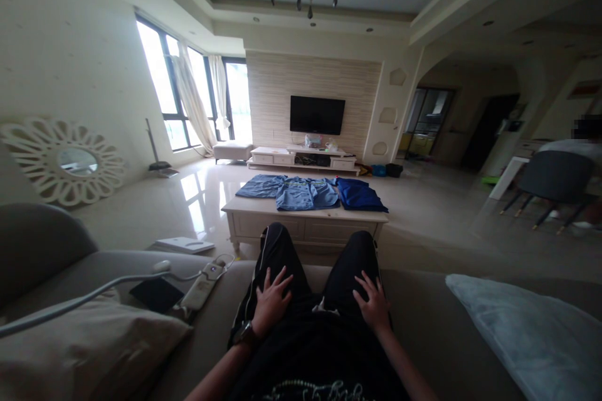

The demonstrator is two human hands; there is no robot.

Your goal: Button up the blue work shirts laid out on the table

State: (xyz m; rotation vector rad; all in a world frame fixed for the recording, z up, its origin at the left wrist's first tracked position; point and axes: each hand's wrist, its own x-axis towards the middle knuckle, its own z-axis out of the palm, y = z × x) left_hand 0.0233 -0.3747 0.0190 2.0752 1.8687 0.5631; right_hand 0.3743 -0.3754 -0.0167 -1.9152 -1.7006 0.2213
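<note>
I sit on a grey sofa [423,319] in black trousers. My left hand [271,299] lies flat on my left thigh with its fingers spread, a watch on the wrist. Flat on my right thigh rests my right hand [374,302], fingers apart as well. Neither hand holds anything. Ahead stands a white coffee table [305,220]. On it lie a light blue shirt [306,193], spread out, and a darker blue folded garment [359,195] to its right.
A power strip [203,285] with a white cable and a dark flat object [157,294] lie on the sofa to my left, beside a beige cushion [89,344]. A pale cushion [531,332] sits at right. A person sits on a chair [555,182] at far right. TV [316,114] on the far wall.
</note>
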